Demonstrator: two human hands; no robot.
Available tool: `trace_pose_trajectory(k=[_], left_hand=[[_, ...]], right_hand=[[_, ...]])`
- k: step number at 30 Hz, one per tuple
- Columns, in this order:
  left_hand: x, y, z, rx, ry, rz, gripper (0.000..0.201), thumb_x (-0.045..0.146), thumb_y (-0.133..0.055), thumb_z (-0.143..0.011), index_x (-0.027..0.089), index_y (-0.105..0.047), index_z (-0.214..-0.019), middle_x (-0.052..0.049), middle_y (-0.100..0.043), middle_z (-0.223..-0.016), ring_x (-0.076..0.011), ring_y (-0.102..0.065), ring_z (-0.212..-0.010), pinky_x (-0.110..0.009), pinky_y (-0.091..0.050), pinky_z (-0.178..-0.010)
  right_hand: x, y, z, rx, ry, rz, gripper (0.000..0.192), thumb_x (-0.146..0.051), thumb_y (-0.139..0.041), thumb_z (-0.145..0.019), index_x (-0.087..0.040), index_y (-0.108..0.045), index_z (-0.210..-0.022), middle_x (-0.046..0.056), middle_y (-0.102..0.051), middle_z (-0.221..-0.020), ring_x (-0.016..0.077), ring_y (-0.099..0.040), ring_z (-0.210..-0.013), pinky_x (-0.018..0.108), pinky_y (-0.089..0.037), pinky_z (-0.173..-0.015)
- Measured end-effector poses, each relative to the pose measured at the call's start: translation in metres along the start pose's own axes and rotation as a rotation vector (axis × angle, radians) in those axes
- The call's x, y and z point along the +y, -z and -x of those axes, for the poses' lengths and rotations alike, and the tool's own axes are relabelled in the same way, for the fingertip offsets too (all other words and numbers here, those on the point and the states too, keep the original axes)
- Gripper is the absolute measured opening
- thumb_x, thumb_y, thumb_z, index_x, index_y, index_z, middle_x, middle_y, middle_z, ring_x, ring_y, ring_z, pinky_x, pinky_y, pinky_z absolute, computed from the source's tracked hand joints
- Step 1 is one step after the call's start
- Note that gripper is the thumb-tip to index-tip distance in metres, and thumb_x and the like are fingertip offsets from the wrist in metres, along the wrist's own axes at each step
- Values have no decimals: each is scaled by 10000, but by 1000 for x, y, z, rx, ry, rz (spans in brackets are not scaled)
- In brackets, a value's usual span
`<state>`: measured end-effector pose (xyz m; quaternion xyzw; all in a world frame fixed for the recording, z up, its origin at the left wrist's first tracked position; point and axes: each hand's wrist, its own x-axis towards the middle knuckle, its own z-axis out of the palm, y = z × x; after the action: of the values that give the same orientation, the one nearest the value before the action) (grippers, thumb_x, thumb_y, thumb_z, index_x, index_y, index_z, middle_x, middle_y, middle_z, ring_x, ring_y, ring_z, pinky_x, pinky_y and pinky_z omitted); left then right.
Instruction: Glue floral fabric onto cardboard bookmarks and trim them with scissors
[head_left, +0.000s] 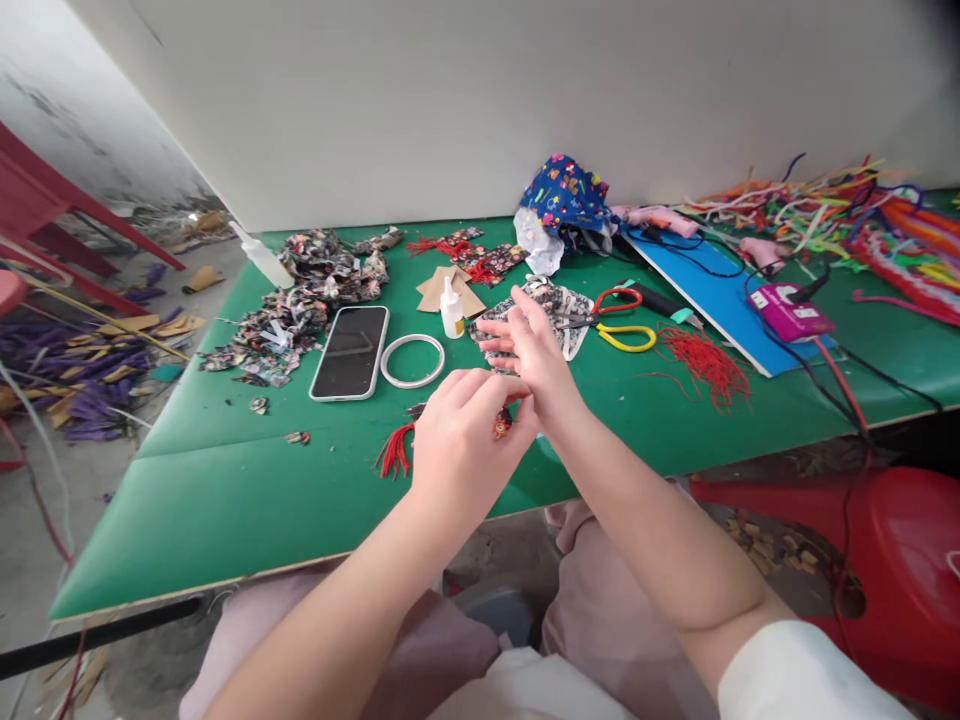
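My left hand point(466, 428) is closed, its thumb and forefinger brought together against the heel of my right hand. What it pinches, if anything, is hidden. My right hand point(534, 350) is open, its fingers stretched out flat above a crumpled patterned cloth point(576, 300). Beside and partly behind my left hand shows a small dark floral fabric piece point(501, 424) with a red tassel point(395, 452); I cannot tell whether the hand holds it. Scissors point(622, 322) with red and yellow handles lie right of my right hand. A small white glue bottle point(452, 308) stands beyond the hands.
On the green table point(247, 510) are a phone point(350, 352), a white ring point(413, 380), brown card pieces point(469, 292), floral scraps point(322, 285) and red threads point(705, 362). At right are a blue board point(705, 290), a magenta plug adapter point(791, 315) with cables and colourful strips point(885, 225).
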<state>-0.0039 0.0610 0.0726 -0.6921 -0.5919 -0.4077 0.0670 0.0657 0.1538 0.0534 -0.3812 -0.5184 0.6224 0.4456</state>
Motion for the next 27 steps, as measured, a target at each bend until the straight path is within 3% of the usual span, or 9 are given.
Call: trace_pose_trajectory(k=[6,27], left_hand=[[-1,-2,1,-7,-3,-26,125,160,-516,-815,174,-601,-725,-12,-627,-674,-145,-530,-667,-268,-434,-662],[0,1,-3,-23,76,38,94,129,-546,-762,171,-568,-681,-1,-602,-647,-126,-516,-628,-250,-423,-615]], right_hand=[[0,0,5,43,90,64,630,-594,-436,-828,-293,-313,-1367,46,-644,-1034,169,-603,-904,368,-464,-854],[-4,1,0,12,-47,-47,648,-575,-435,-829,-271,-291,-1382,54,-666,-1014,162,-626,-828,298,-493,-685]])
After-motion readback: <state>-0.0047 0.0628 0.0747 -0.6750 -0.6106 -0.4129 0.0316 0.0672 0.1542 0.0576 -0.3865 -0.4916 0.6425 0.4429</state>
